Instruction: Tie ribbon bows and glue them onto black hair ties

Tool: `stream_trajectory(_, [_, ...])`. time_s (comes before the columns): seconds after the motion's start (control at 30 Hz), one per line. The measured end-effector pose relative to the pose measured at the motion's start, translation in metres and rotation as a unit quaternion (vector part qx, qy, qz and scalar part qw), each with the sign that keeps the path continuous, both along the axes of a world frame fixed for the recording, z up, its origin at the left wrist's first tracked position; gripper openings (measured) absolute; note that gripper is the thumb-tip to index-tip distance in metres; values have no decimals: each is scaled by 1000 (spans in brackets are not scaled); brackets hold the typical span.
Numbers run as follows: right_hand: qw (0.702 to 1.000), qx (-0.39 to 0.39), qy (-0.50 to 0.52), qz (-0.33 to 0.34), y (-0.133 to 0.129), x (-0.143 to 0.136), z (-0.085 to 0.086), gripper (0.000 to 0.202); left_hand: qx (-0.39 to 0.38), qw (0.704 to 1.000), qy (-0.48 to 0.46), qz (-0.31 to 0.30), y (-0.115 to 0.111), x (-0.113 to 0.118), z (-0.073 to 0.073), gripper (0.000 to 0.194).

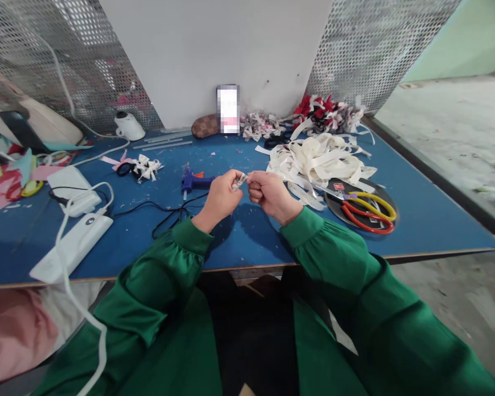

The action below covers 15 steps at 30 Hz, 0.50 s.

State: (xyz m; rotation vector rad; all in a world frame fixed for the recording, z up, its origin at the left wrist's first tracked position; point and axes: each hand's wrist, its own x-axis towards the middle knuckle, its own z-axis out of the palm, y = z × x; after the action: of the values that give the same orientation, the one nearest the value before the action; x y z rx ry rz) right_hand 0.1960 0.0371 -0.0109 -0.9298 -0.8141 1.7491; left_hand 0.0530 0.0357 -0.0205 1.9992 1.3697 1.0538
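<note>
Left hand [221, 197] and right hand [272, 195] are nearly closed, fingers curled, pinching a small printed ribbon [241, 179] just right of the blue glue gun [193, 180] on the desk [429, 220]. Behind the glue gun lies a checked pouch [205, 126], contents hidden, beside an upright lit phone [230, 107]. Black cord [148, 202] loops in front of it, near the left wrist. Right of it spread a white ribbon heap [317, 157] and, farther over, scissors [352, 196] on a dark disc [333, 206]. Left of it sits a white power strip [76, 245].
</note>
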Motion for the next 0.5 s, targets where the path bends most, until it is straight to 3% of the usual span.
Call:
stream_trajectory(0.33, [996, 44, -59, -42, -4, -7, -6, 20, 5, 998, 33, -44, 1, 7, -18, 23])
stream_trajectory(0.5, [992, 90, -89, -27, 1, -2, -4, 22, -20, 999, 0, -46, 2, 6, -14, 28])
